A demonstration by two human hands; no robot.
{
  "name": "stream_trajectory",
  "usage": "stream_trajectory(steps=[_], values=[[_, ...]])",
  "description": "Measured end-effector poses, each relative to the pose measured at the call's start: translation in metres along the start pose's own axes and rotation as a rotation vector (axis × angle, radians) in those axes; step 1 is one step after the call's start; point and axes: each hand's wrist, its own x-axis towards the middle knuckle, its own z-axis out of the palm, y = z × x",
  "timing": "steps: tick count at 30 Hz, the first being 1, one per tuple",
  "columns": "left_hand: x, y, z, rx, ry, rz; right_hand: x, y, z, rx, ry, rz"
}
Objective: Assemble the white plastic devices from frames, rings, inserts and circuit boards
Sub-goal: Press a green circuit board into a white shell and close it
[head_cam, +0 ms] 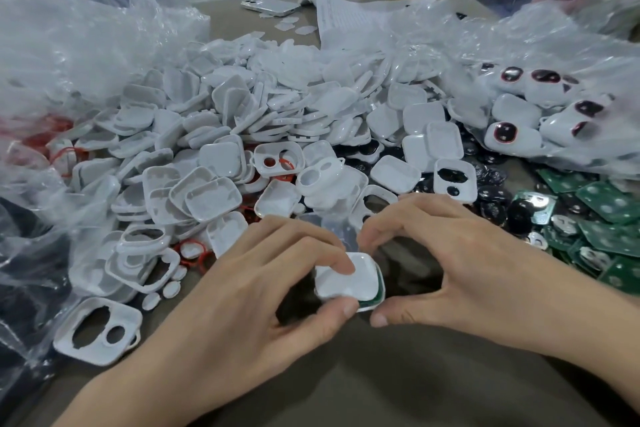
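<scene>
Head view: our hands, left and right, pinch a white square plastic shell over a green circuit board, six o'clock of the white heap.

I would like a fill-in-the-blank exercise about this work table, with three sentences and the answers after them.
1. The left hand and right hand together hold one small ____ square plastic cover.
2. A ____ edge of a circuit board shows under that cover.
3. The pile of loose green circuit boards lies on the person's ____ side.

Missing words: white; green; right
</scene>
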Motion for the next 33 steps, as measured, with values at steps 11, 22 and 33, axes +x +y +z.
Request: stream_trajectory(steps=[11, 22, 33], values=[[0.0001, -0.0011, 0.0008, 0.028, -0.063, 0.023, 0.0012, -0.001, 0.0013, -0.009, 0.01, -0.034], [-0.0001, -0.0037, 0.0014, 0.036, -0.063, 0.033, -0.0001, 0.0009, 0.001, -0.062, 0.021, -0.073], [0.0005, -0.0036, 0.0029, 0.034, -0.063, 0.049, -0.0011, 0.0039, -0.002, -0.029, -0.016, -0.058]])
